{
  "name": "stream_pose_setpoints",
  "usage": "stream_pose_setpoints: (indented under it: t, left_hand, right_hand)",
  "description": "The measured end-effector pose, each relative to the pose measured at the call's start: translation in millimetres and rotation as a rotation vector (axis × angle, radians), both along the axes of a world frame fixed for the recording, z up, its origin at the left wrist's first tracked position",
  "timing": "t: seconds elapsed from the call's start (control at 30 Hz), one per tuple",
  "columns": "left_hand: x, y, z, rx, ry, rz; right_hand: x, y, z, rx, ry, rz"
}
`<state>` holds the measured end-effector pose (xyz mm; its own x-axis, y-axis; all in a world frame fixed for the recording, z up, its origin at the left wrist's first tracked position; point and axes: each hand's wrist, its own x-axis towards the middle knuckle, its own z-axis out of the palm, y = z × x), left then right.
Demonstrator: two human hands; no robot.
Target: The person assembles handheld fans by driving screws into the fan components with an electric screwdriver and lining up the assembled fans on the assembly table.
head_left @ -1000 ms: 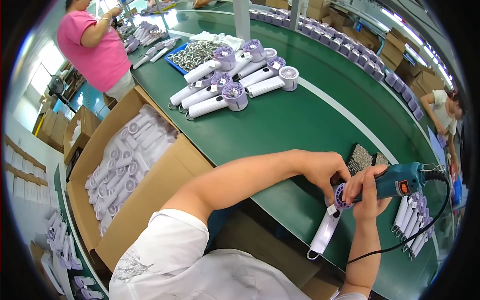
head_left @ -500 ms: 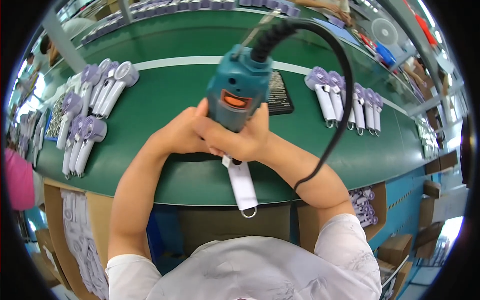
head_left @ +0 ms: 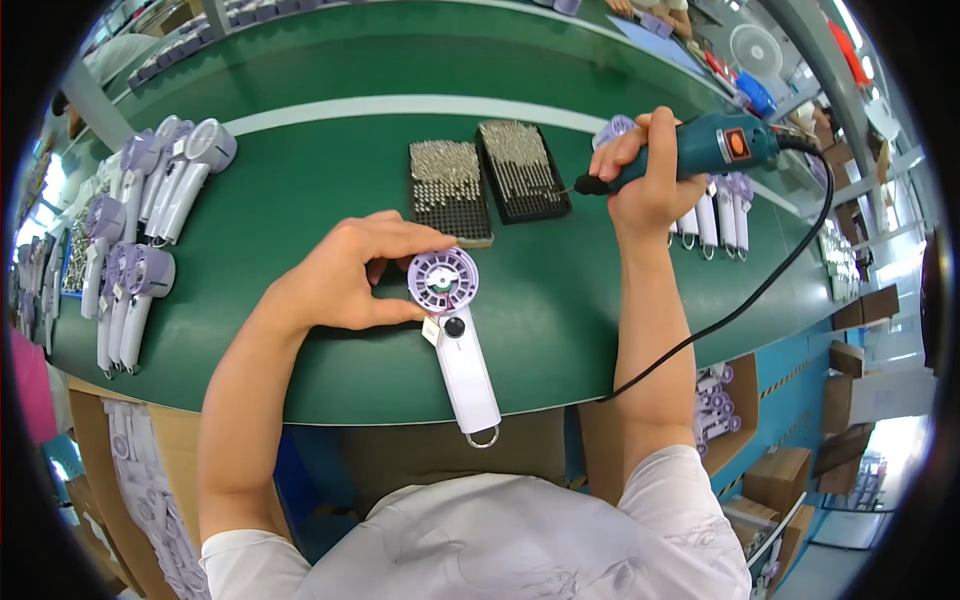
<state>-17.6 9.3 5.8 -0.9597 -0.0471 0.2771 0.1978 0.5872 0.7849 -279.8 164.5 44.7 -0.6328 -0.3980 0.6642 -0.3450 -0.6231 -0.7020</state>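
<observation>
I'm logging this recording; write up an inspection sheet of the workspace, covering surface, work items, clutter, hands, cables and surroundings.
Surface: green table with a white stripe.
Work items: handheld fan, its ring end past the near table edge; teal power driver; left tray and right tray, both black, holding small metal pieces.
Clutter: grouped fans on the left and on the right.
Left hand: fingers around the fan's round head.
Right hand: gripping the driver, tip at the right tray.
Cables: black cable from the driver's rear; tangles: nothing seen.
Surroundings: open carton, lower left, containing pale parts.
</observation>
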Motion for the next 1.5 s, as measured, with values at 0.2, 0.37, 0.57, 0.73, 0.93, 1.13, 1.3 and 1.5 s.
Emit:
stream_pose_setpoints:
  t: [0.2,0.37,0.57,0.73,0.93,1.13,1.3,1.5]
  left_hand:
    - [-0.7,3.7,-4.6,0.006,0.022,0.035]
    - [-4.3,5.8,-7.0,0.01,0.038,0.028]
    - [-3.8,7.0,-10.5,-0.001,0.055,0.042]
    - [-3.4,7.8,-9.2,0.0,0.044,0.05]
    - [-2.0,6.4,-8.5,-0.005,0.004,0.056]
    - [-1.8,6.0,-7.6,-0.02,-0.001,0.056]
    - [-4.4,8.3,-8.5,-0.013,0.052,0.054]
    - [-4.3,9.2,-8.3,-0.023,0.052,0.052]
  right_hand:
    - [0.7,-4.9,-8.7,0.005,-0.129,-0.09]
    - [-1.9,-8.6,-15.0,0.059,-0.061,-0.127]
    - [0.0,-10.6,-15.7,0.039,-0.063,-0.114]
    - [-2.4,-11.1,-18.0,0.038,-0.067,-0.119]
    - [-2.9,-12.9,-18.3,0.028,-0.062,-0.099]
    - [-4.7,-13.1,-19.8,0.083,-0.028,-0.129]
    - [-6.7,-15.8,-18.4,0.076,0.003,-0.094]
    - [-0.6,-25.3,-15.8,0.16,0.073,-0.122]
